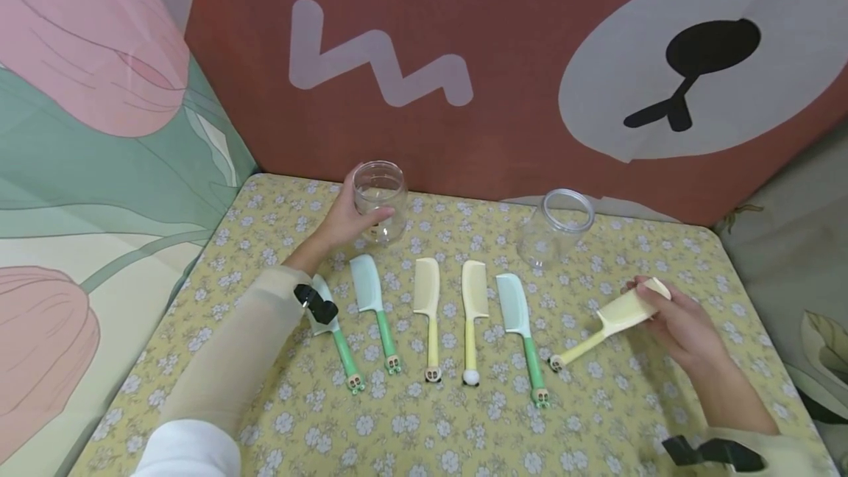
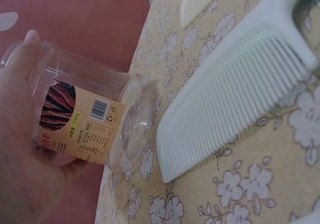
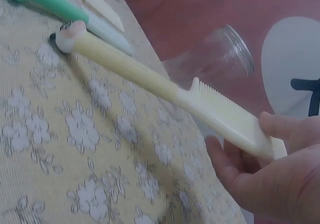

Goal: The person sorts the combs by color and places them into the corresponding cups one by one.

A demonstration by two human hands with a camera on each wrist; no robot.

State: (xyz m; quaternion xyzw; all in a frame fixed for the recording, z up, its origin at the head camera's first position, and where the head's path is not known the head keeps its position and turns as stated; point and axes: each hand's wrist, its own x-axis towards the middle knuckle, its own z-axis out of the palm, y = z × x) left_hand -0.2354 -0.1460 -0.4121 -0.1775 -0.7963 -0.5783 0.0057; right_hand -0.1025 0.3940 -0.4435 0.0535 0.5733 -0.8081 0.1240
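Observation:
My left hand (image 1: 347, 218) grips a clear plastic jar (image 1: 383, 193) near the table's back edge; its printed label (image 2: 82, 119) shows in the left wrist view. The jar looks uncapped. At the right, my right hand (image 1: 685, 322) pinches a pale yellow comb (image 1: 626, 311) by its toothed end. That comb is tilted, its panda-head handle end (image 3: 70, 36) pointing left and low over the cloth. Nearest to it lies a mint comb with a green handle (image 1: 532, 363). Behind stands a second clear jar (image 1: 546, 238), untouched.
Between the hands lie two yellow combs (image 1: 432, 330) (image 1: 471, 333) side by side. Left of them are two green-handled combs (image 1: 384, 333) (image 1: 343, 352), the outer partly hidden by the left wrist. A flowered cloth (image 1: 450, 433) covers the table. A reddish-brown printed backdrop (image 1: 503, 124) rises behind.

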